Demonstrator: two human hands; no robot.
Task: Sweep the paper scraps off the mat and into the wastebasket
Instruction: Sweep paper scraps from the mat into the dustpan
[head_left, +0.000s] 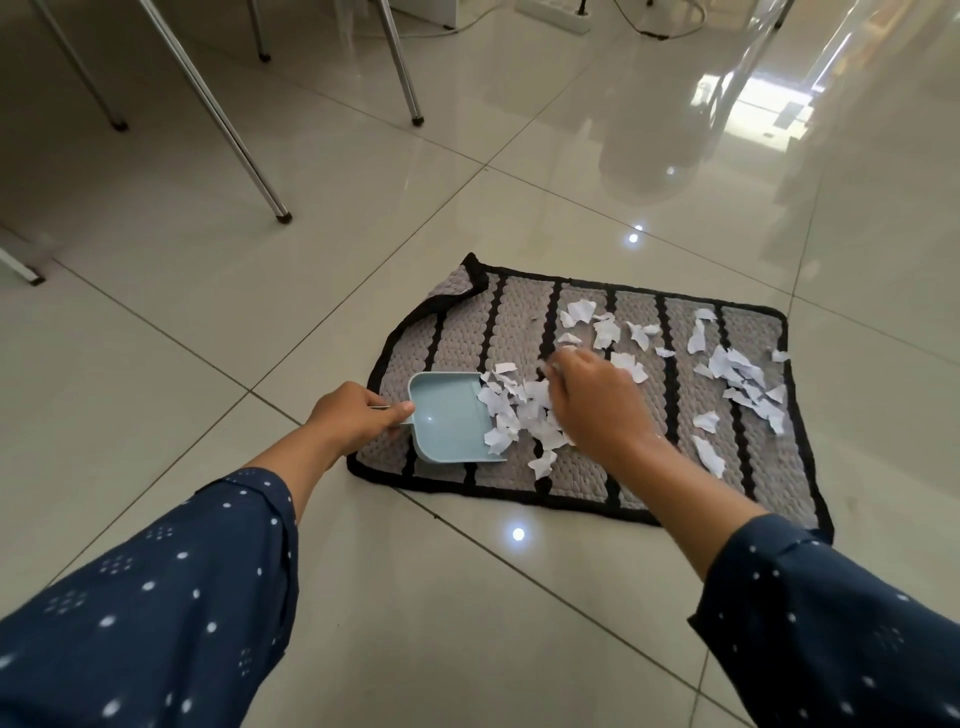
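The job looks barely under way. At the centre of the frame the left hand (358, 415) has its grip closed around the handle of a small light-blue dustpan (452, 418), which lies flat on the left part of the grey, black-striped mat (519, 317) with its open mouth facing right. The right hand (597, 405) rests palm-down among the paper scraps (519, 410) heaped at that mouth, fingers curled loosely; whether its grip holds any paper I cannot tell. A few pieces overlap the pan's lip, but the pan's bed is bare. Many more scraps are strewn over the right half of the mat, well apart from the pan, and one lies near the lower edge. The mat's upper-left corner is folded over. No wastebasket is in view, so gathering, loading and emptying all seem left to do.
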